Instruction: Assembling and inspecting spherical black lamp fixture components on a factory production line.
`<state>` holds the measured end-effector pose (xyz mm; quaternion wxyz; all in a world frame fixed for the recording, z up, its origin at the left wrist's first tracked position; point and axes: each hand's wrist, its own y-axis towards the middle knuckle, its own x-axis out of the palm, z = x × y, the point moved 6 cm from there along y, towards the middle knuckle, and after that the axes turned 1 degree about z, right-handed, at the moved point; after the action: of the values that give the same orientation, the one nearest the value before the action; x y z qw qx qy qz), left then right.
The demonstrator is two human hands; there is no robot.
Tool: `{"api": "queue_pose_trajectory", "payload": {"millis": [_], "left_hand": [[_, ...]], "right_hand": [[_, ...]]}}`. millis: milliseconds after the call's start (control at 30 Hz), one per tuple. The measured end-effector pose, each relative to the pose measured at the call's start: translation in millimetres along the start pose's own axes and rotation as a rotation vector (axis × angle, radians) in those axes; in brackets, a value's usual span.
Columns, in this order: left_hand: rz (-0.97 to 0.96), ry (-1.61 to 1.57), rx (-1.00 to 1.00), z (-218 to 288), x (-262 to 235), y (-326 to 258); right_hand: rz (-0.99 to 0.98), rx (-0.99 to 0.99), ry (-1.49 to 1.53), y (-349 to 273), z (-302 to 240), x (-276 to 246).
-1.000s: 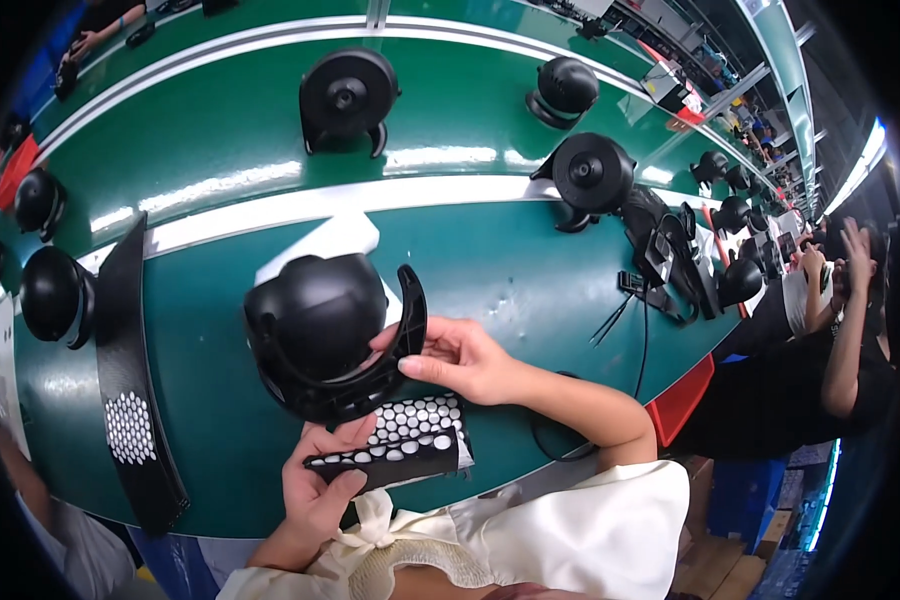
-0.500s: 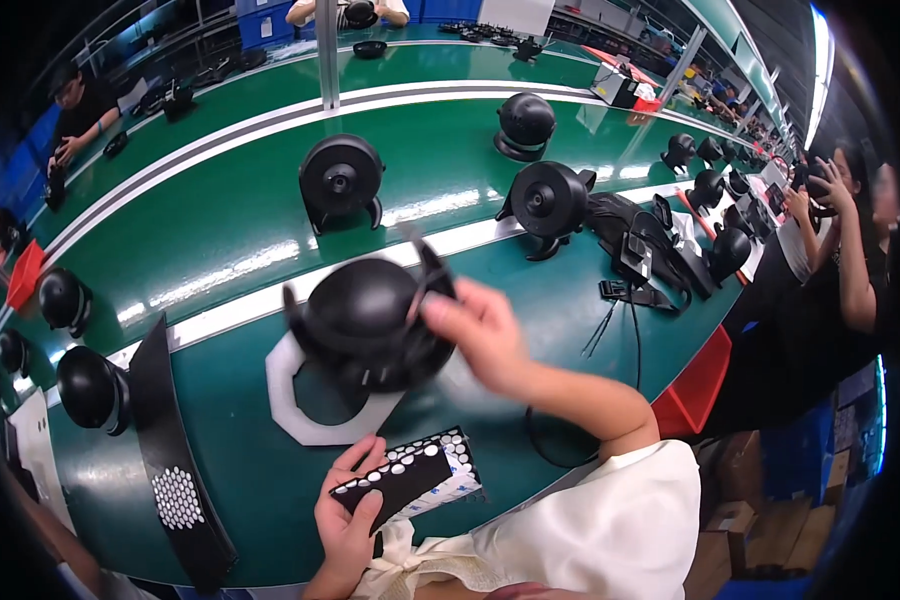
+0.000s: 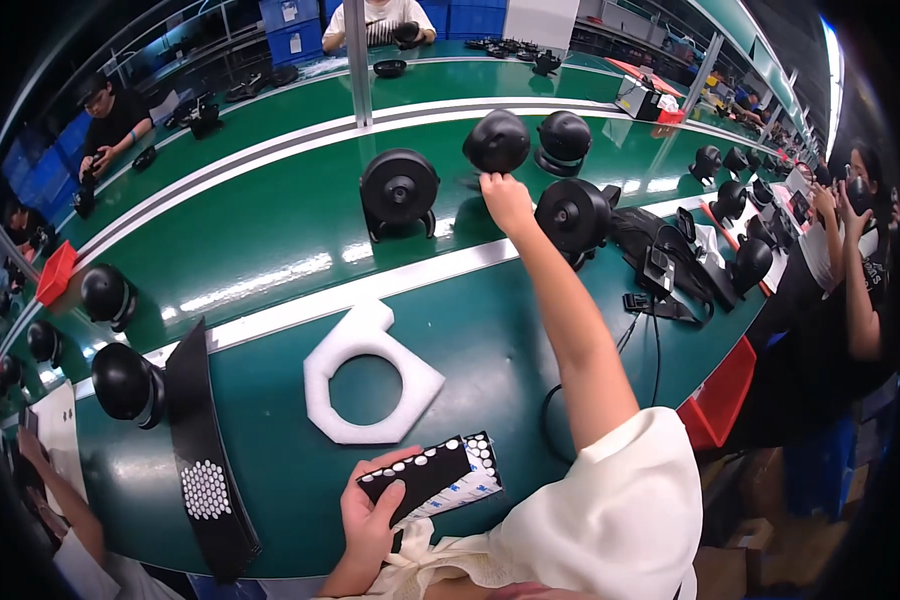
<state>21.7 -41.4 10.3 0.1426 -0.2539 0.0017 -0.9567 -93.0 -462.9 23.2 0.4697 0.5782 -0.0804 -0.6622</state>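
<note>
My right arm reaches far across the bench. Its hand (image 3: 507,203) is closed on the lower edge of a black, ball-shaped device housing (image 3: 496,141), which is at the green conveyor belt; whether it rests there I cannot tell. Close to my body, my left hand (image 3: 368,512) pinches black strips (image 3: 425,485) with white round pads and a patterned white backing, thumb on top. A white foam ring (image 3: 325,408) with a large round hole lies flat on the bench, beyond the strips.
Other black housings stand close by: one on the belt (image 3: 400,192), another right of my hand (image 3: 574,215), one behind it (image 3: 564,142). A black mat (image 3: 198,420) bearing white dots lies left. Cables and a black bag (image 3: 650,240) lie right, above a red bin (image 3: 722,395).
My right hand has carried the black housing from above the foam ring forward to the belt, uncovering the ring. The left hand still holds the strips. The view has shifted slightly.
</note>
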Motion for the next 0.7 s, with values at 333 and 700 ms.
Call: {"api": "queue_pose_trajectory", "payload": {"millis": [333,700], "left_hand": [[0.180,0.028,0.023,-9,-15,-2],[0.353,0.477,0.376,-1,-28,10]], "right_hand": [[-0.247,-0.038,0.093,-31,-10,38],[0.469,-0.185,0.514,0,63,-152]]}}
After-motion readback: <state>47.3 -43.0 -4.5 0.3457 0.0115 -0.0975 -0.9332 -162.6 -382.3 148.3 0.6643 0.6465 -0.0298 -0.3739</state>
